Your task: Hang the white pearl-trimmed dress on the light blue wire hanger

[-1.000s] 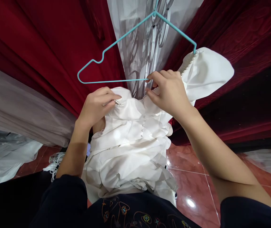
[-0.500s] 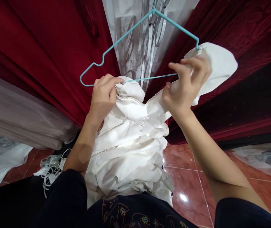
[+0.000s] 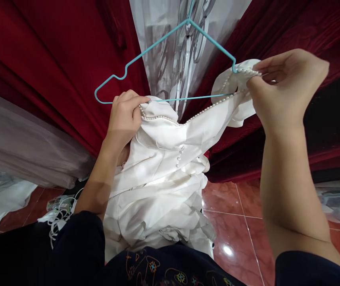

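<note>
A white dress (image 3: 158, 174) with a pearl-beaded neckline and small covered buttons spreads over my lap. Its right shoulder part hangs around the right end of a light blue clothes hanger (image 3: 154, 45). My left hand (image 3: 125, 113) is closed on the dress's left neckline edge, close to the hanger's lower bar; the hanger's left end pokes out bare beyond it. Out to the right, my right hand (image 3: 283, 83) pinches the beaded edge of the right shoulder and holds it taut, away from the hanger's tip. Fabric hides part of the lower bar.
Dark red drapes (image 3: 62, 47) hang on the left and right, with a pale sheer curtain (image 3: 154, 47) between. White cables (image 3: 58, 222) lie in a tangle at lower left. Reddish tiles (image 3: 232, 202) cover the floor. White fabric (image 3: 3, 198) lies at far left.
My right hand has moved outward to the right and now pinches the beaded shoulder edge, pulling the neckline straighter. The hanger has shifted slightly left and down. My left hand keeps its grip.
</note>
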Demonstrator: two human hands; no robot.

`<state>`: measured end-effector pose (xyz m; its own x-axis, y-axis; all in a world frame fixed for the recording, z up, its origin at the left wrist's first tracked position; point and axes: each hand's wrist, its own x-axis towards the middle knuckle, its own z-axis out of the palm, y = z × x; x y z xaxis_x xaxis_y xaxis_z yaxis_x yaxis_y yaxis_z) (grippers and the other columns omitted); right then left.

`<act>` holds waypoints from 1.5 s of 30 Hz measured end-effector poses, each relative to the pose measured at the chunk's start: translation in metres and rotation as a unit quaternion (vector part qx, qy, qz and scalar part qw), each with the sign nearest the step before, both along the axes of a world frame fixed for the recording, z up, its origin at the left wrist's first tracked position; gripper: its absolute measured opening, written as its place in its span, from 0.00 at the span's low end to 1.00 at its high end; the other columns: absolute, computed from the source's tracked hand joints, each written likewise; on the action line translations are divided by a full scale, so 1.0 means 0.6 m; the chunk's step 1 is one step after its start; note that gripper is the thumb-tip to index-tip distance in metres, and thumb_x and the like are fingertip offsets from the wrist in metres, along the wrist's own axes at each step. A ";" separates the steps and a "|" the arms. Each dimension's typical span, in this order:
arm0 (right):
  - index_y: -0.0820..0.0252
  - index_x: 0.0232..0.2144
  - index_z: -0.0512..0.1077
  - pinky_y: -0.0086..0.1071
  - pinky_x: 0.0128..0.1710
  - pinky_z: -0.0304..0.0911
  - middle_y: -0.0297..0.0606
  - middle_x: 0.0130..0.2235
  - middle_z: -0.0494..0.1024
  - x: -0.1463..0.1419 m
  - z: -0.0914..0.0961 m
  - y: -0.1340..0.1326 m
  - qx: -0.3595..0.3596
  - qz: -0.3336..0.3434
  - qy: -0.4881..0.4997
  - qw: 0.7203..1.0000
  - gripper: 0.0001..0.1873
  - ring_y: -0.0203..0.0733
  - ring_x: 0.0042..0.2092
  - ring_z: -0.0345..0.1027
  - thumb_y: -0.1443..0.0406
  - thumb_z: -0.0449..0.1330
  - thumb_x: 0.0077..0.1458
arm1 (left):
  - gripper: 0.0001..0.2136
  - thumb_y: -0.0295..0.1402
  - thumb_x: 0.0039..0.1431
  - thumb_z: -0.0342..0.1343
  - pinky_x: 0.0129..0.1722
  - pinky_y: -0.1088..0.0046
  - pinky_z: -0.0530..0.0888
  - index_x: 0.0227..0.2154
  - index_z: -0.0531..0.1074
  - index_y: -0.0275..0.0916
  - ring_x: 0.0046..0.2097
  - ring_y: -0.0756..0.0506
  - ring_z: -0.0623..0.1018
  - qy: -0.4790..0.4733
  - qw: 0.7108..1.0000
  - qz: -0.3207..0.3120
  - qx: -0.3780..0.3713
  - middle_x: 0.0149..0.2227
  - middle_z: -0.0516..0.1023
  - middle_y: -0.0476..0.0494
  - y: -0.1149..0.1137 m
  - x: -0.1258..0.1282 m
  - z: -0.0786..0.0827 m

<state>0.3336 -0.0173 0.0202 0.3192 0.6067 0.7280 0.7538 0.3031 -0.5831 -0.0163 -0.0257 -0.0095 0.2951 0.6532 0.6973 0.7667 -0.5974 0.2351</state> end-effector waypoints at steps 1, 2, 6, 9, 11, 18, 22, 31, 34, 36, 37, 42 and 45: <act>0.66 0.38 0.80 0.31 0.35 0.65 0.43 0.36 0.83 0.006 0.006 0.008 -0.005 -0.005 -0.001 1.000 0.14 0.34 0.33 0.72 0.80 0.63 0.50 | 0.20 0.18 0.64 0.49 0.54 0.59 0.72 0.47 0.81 0.43 0.47 0.40 0.79 0.005 1.000 -0.002 -0.003 0.45 0.81 0.44 0.002 -0.004 0.004; 0.67 0.38 0.81 0.31 0.34 0.64 0.44 0.36 0.83 0.013 0.010 0.018 -0.014 -0.012 -0.004 1.000 0.13 0.34 0.32 0.72 0.79 0.62 0.51 | 0.20 0.18 0.63 0.49 0.53 0.60 0.72 0.47 0.81 0.43 0.47 0.40 0.79 0.008 1.000 -0.004 -0.007 0.44 0.81 0.44 0.003 -0.007 0.008; 0.69 0.37 0.82 0.30 0.33 0.61 0.48 0.35 0.84 0.040 -0.004 0.056 -0.063 -0.091 -0.006 0.994 0.09 0.33 0.31 0.70 0.76 0.62 0.55 | 0.19 0.18 0.63 0.49 0.52 0.60 0.72 0.45 0.82 0.42 0.45 0.41 0.79 0.014 1.000 0.005 -0.003 0.42 0.81 0.44 0.002 -0.013 0.017; 0.69 0.36 0.80 0.30 0.33 0.61 0.49 0.35 0.83 0.052 -0.025 0.047 -0.075 -0.114 -0.001 0.991 0.07 0.33 0.31 0.70 0.74 0.62 0.56 | 0.19 0.18 0.62 0.49 0.51 0.59 0.72 0.44 0.83 0.42 0.45 0.40 0.79 0.012 1.000 0.019 -0.004 0.42 0.81 0.44 -0.004 -0.012 0.021; 0.65 0.34 0.77 0.30 0.34 0.60 0.45 0.34 0.81 0.054 -0.032 0.020 -0.112 -0.106 -0.014 0.988 0.04 0.33 0.31 0.68 0.75 0.64 0.54 | 0.19 0.18 0.62 0.50 0.51 0.57 0.72 0.44 0.83 0.43 0.45 0.40 0.79 0.007 1.000 0.021 -0.016 0.42 0.82 0.44 -0.007 -0.009 0.022; 0.58 0.28 0.76 0.35 0.34 0.58 0.35 0.29 0.76 0.037 -0.031 -0.070 -0.371 0.094 -0.213 0.899 0.05 0.38 0.30 0.66 0.69 0.69 0.51 | 0.21 0.18 0.61 0.50 0.49 0.62 0.76 0.46 0.84 0.41 0.43 0.43 0.81 -0.039 0.999 -0.004 -0.037 0.42 0.82 0.44 0.001 0.006 0.011; 0.57 0.32 0.74 0.40 0.41 0.69 0.43 0.38 0.78 0.002 -0.040 -0.069 -0.051 0.181 -0.202 0.961 0.03 0.44 0.39 0.74 0.64 0.61 0.56 | 0.22 0.17 0.59 0.49 0.47 0.65 0.77 0.47 0.85 0.39 0.43 0.43 0.82 -0.059 0.997 -0.021 -0.044 0.42 0.83 0.43 0.000 0.017 0.007; 0.51 0.36 0.70 0.43 0.51 0.74 0.38 0.41 0.83 -0.082 -0.073 -0.021 -0.027 0.180 -0.113 0.977 0.03 0.44 0.45 0.79 0.66 0.57 0.59 | 0.20 0.19 0.63 0.51 0.53 0.61 0.80 0.46 0.85 0.42 0.47 0.43 0.82 -0.096 0.994 -0.040 -0.037 0.45 0.84 0.44 -0.006 0.033 -0.007; 0.51 0.34 0.70 0.41 0.47 0.73 0.35 0.37 0.80 -0.085 -0.083 -0.020 -0.005 0.125 -0.082 0.989 0.02 0.42 0.40 0.76 0.65 0.58 0.58 | 0.18 0.24 0.68 0.53 0.60 0.56 0.77 0.51 0.84 0.46 0.58 0.40 0.79 -0.107 0.993 -0.040 0.027 0.55 0.80 0.40 -0.017 0.030 -0.023; 0.52 0.33 0.69 0.41 0.45 0.72 0.34 0.36 0.79 -0.084 -0.083 -0.024 0.017 0.133 -0.065 0.989 0.02 0.41 0.38 0.74 0.66 0.58 0.57 | 0.15 0.28 0.70 0.55 0.58 0.56 0.77 0.51 0.84 0.47 0.56 0.39 0.79 -0.112 0.989 -0.059 0.074 0.53 0.80 0.38 -0.035 0.025 -0.036; 0.51 0.32 0.69 0.41 0.45 0.71 0.34 0.36 0.79 -0.083 -0.081 -0.028 0.023 0.141 -0.059 0.988 0.03 0.41 0.37 0.74 0.66 0.59 0.56 | 0.14 0.29 0.69 0.56 0.53 0.58 0.77 0.50 0.84 0.46 0.51 0.41 0.80 -0.109 0.988 -0.074 0.083 0.48 0.80 0.39 -0.046 0.022 -0.042; 0.50 0.34 0.71 0.44 0.49 0.71 0.38 0.40 0.81 -0.084 -0.067 -0.047 -0.026 0.139 -0.071 0.987 0.05 0.44 0.43 0.76 0.68 0.60 0.59 | 0.10 0.28 0.56 0.58 0.28 0.70 0.65 0.36 0.83 0.42 0.27 0.50 0.68 -0.204 0.973 -0.028 -0.108 0.26 0.73 0.50 -0.069 -0.015 -0.071; 0.49 0.32 0.70 0.46 0.48 0.71 0.38 0.38 0.81 -0.085 -0.065 -0.052 -0.034 0.138 -0.066 0.988 0.06 0.45 0.41 0.75 0.68 0.60 0.58 | 0.08 0.35 0.51 0.59 0.23 0.69 0.57 0.34 0.76 0.42 0.23 0.51 0.62 -0.355 0.909 0.035 -0.216 0.22 0.67 0.53 -0.027 -0.068 -0.079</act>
